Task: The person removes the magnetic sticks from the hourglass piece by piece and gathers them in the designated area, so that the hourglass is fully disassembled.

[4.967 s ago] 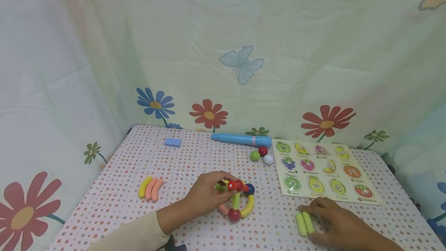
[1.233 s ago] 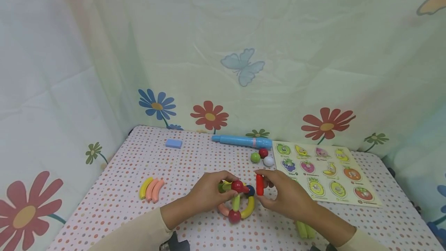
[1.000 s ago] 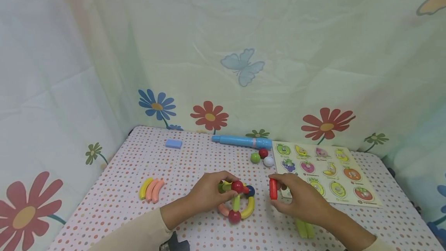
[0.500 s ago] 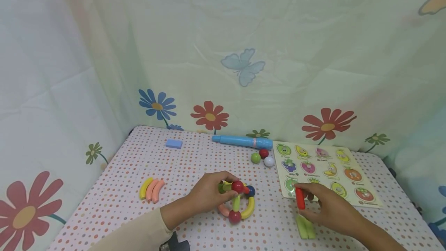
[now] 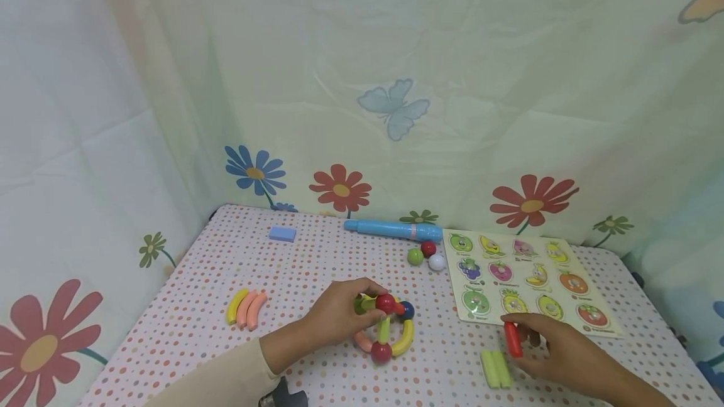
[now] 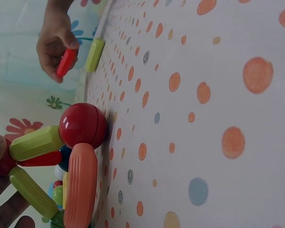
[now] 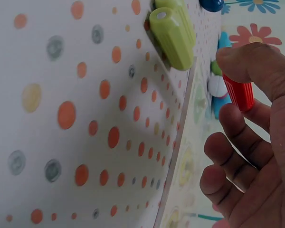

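My left hand (image 5: 342, 311) pinches the top red ball (image 5: 386, 303) of a frame built from balls and sticks. Its base shows a red ball (image 5: 381, 352), a dark blue ball (image 5: 405, 310), a curved yellow stick (image 5: 404, 338) and a curved salmon stick (image 6: 80, 185). A light green stick (image 6: 36, 143) slopes from the top ball to a base ball. Off to the right, my right hand (image 5: 560, 353) pinches a short red stick (image 5: 513, 340) between thumb and fingers, above the table. Two light green sticks (image 5: 496, 369) lie side by side just left of that hand.
Behind the right hand lies a fruit puzzle board (image 5: 528, 281). Three loose balls (image 5: 428, 249), red, green and white, sit near a blue toy microphone (image 5: 390, 230). Curved sticks (image 5: 246, 308) lie at left; a blue block (image 5: 282, 233) is farther back.
The red stick left the top of the frame in my right hand, which has carried it rightward to beside the green sticks. My left hand has kept its hold on the top ball.
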### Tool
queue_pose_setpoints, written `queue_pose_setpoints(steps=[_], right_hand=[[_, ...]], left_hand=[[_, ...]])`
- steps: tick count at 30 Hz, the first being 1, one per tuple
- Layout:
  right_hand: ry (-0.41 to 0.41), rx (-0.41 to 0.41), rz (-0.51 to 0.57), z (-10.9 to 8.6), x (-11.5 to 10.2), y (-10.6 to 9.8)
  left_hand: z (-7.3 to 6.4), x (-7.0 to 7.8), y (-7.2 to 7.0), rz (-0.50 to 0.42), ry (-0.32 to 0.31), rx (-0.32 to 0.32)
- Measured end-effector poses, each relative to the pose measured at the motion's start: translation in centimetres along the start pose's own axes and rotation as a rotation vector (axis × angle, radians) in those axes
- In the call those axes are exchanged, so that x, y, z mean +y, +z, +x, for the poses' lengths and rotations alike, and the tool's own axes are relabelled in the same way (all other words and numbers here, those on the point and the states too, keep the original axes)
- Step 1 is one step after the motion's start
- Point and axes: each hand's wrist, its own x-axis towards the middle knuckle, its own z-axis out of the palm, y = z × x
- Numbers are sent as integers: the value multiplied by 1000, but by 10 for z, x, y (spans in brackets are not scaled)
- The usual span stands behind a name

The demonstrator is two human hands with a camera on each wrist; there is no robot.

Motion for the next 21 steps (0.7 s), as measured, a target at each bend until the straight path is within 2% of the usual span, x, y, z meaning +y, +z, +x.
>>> queue_pose_setpoints(steps=[7,16,21], right_hand=[[113,-46,2,0,5,8],[262,-147,79,-4,6,17],[288,-179,98,-7,5,24]], left_hand=[[-1,1,-1,-9,-18,-1],[0,0,0,-6,-8,1],[0,-1,0,-12,-8,1]])
